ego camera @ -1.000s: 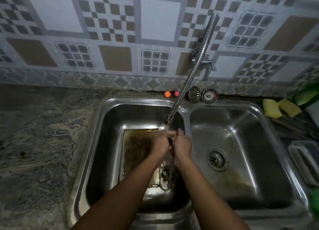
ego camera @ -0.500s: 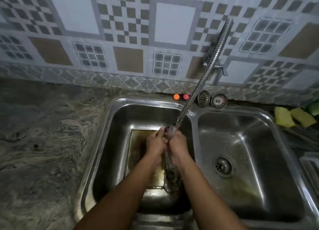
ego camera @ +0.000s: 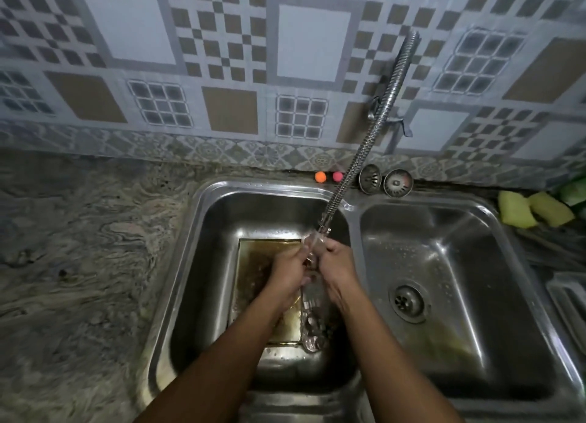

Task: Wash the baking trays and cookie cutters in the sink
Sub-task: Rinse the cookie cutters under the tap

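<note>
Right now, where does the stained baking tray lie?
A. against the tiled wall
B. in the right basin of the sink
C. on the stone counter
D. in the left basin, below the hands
D: the baking tray lies in the left basin, partly covered by the left hand and right hand; the right basin shows only its drain.

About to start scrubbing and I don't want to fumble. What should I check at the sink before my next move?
1. Water running: ok; a stream falls from the faucet hose onto both hands.
2. Hands free: cannot tell; left hand and right hand press together, and anything between them is hidden.
3. Baking tray in place: ok; it lies flat in the left basin.
4. Tray clean: not ok; brown residue covers it.
5. Sponges handy: likely ok; two yellow sponges lie right of the right basin.
</note>
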`<state>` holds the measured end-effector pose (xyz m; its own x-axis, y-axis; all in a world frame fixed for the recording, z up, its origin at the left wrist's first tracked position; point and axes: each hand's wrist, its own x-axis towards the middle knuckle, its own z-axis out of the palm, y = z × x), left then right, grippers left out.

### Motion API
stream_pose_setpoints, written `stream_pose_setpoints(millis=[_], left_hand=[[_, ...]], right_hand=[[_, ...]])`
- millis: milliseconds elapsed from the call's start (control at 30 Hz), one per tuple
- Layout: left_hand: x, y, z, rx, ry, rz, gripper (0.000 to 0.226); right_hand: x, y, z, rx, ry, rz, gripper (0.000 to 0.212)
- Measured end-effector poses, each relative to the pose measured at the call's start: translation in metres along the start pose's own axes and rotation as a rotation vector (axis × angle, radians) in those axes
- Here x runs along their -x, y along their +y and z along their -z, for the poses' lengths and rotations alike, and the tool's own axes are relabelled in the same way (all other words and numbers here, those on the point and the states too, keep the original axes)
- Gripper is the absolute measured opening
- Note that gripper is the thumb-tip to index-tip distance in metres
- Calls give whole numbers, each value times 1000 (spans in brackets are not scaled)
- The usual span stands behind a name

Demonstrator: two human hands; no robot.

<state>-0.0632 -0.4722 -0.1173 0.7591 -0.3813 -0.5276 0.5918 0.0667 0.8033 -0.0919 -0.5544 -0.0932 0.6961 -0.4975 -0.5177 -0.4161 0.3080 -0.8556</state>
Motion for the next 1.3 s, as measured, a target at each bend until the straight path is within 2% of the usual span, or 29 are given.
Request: stream_pose_setpoints(millis=[133, 200, 267, 367, 467, 533, 667, 733, 800, 867, 933, 1033, 1167, 1233, 1300], left_hand=[[6, 8, 4, 46, -14, -16, 27], [2, 12, 7, 22, 9, 6, 27], [-1, 18, 10, -54, 14, -16, 21], [-6, 18, 10, -142, 3, -35, 13], [-10, 20, 3, -32, 46, -4, 15], [-9, 23, -1, 89, 79, 57, 16], [-3, 23, -4, 194, 63, 95, 16], [-1, 21, -4, 257, 59, 73, 16], [0, 21, -2, 336, 39, 80, 18], [-2, 19, -1, 394, 2, 89, 24], [-1, 21, -4, 406, 13, 75, 27], [-4, 28, -3, 313, 104, 45, 21], [-11, 26, 9, 69, 220, 87, 50], [-7, 21, 11, 7, 191, 102, 55], [0, 17, 10, -4, 115, 112, 45]], right_hand=[[0, -5, 0, 129, 40, 13, 41], [8, -4, -1, 166, -86, 9, 37], [16, 1, -1, 269, -205, 83, 32], [18, 11, -1, 467, -133, 334, 23], [12, 22, 7, 482, 15, 442, 25], [14, 21, 12, 515, -25, 431, 10], [13, 10, 29, 579, -165, 383, 15], [10, 7, 32, 523, -196, 321, 14], [11, 7, 26, 337, -160, 195, 9], [14, 9, 21, 108, -7, 95, 12], [13, 11, 19, 5, 135, 84, 20], [12, 11, 17, -48, 174, 110, 15], [19, 5, 4, -211, 9, 142, 17], [21, 1, -7, -219, -10, 131, 4], [14, -4, -14, -184, 98, 91, 16]])
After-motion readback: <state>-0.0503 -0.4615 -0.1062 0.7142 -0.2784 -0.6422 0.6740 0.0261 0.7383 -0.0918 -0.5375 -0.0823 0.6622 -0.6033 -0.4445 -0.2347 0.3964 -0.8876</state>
